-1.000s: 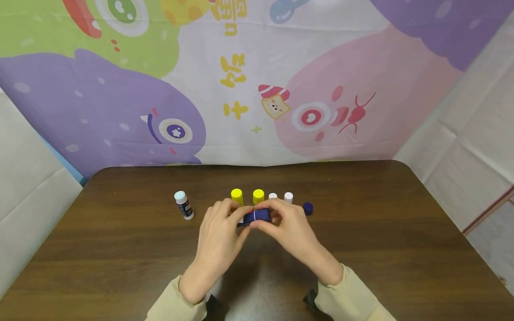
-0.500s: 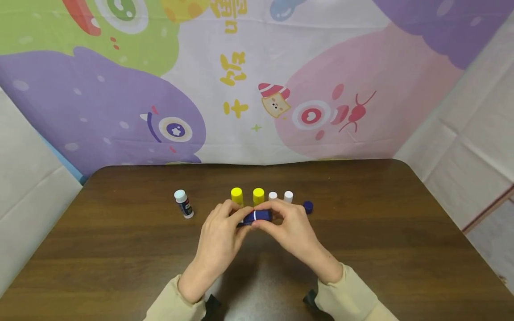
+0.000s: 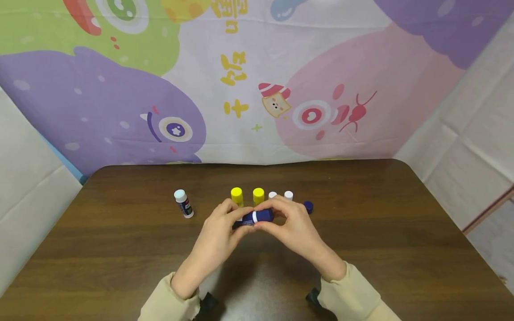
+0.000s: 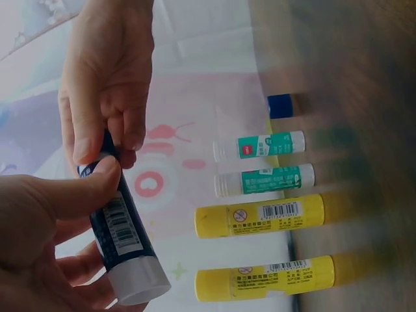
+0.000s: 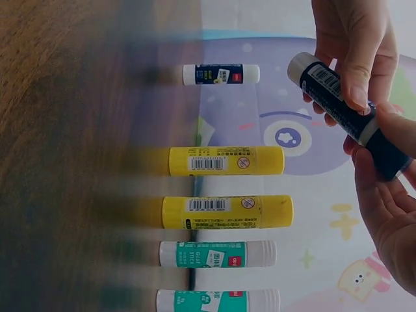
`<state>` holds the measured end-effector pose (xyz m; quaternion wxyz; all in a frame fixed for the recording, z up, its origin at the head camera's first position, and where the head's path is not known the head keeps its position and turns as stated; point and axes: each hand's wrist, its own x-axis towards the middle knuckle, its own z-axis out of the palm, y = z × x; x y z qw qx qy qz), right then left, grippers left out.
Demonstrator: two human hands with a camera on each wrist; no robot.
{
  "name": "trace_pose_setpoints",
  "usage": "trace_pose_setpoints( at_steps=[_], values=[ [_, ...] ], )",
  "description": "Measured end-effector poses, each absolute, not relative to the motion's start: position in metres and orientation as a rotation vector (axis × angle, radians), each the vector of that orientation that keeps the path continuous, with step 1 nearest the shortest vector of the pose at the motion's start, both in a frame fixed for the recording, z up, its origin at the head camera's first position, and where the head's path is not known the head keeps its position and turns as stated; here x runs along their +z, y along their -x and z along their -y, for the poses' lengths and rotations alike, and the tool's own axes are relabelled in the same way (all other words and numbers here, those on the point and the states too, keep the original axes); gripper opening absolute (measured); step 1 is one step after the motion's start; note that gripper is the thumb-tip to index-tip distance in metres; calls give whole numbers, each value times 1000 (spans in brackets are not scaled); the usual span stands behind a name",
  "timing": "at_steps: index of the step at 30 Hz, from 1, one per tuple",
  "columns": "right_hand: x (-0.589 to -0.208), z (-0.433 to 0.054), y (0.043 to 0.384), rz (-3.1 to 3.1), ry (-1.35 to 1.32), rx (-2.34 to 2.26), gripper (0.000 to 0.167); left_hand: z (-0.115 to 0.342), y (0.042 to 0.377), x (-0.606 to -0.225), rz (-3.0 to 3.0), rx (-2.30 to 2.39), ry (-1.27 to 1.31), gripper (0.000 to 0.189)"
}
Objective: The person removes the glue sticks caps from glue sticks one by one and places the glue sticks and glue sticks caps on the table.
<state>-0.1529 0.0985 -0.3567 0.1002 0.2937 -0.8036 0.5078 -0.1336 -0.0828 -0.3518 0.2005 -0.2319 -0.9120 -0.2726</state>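
My left hand (image 3: 214, 232) grips the navy body of a glue stick (image 4: 120, 224), which has a barcode label and a white end. My right hand (image 3: 297, 232) pinches its dark blue cap (image 3: 264, 215) between thumb and fingers. The stick lies roughly level above the table, and a white ring shows between cap and body. Just behind the hands stand two yellow glue sticks (image 5: 227, 160) and two green-and-white glue sticks (image 4: 270, 145), partly hidden in the head view. A short dark blue cap-like cylinder (image 3: 308, 207) sits right of them.
Another navy glue stick with a pale cap (image 3: 184, 204) stands upright at the left, apart from the row. The brown wooden table (image 3: 120, 249) reaches back to a printed cartoon cloth (image 3: 241, 147). White sheeting hangs at both sides.
The white ring between cap and body shows wider than before, with the cap slightly farther right. Both hands have shifted only a little. The standing glue sticks stay put.
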Motion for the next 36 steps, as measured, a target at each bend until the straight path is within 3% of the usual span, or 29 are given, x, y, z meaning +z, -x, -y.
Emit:
trace_pose_setpoints(
  at_steps=[14,36],
  values=[
    [-359,-106,154,2336,-876,1503,25,92,141,-353,2571,-893,623,33],
    [-361,-154,178,2535,-445,1249,29,124,175,-368,2557,-1031,84,31]
  ],
)
